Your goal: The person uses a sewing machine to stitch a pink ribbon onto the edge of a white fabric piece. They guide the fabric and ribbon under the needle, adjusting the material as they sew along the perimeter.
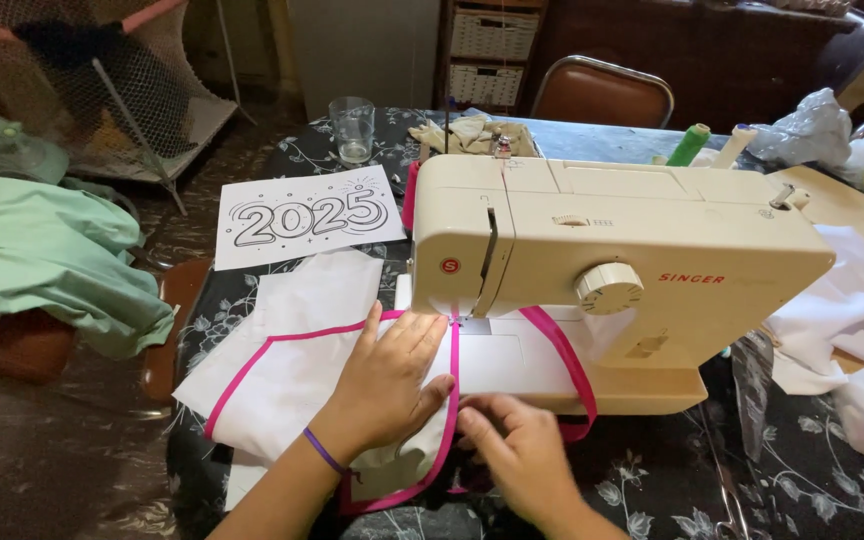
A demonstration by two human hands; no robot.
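A cream sewing machine [612,270] stands on the table, its needle area at the left end. Under the presser foot lies a piece of white fabric [292,370] edged with pink binding tape [564,365]. My left hand [387,385], with a purple band on the wrist, lies flat on the fabric just left of the needle, fingers spread. My right hand [517,450] rests at the front edge of the machine bed, fingertips pinching the pink-edged hem in front of the needle.
A printed sheet of paper [307,215] and a clear glass [353,128] sit behind the fabric. Green and white thread spools [690,145] stand behind the machine. White cloth [852,320] is piled at the right, green cloth [42,260] at the left, a chair [602,92] behind.
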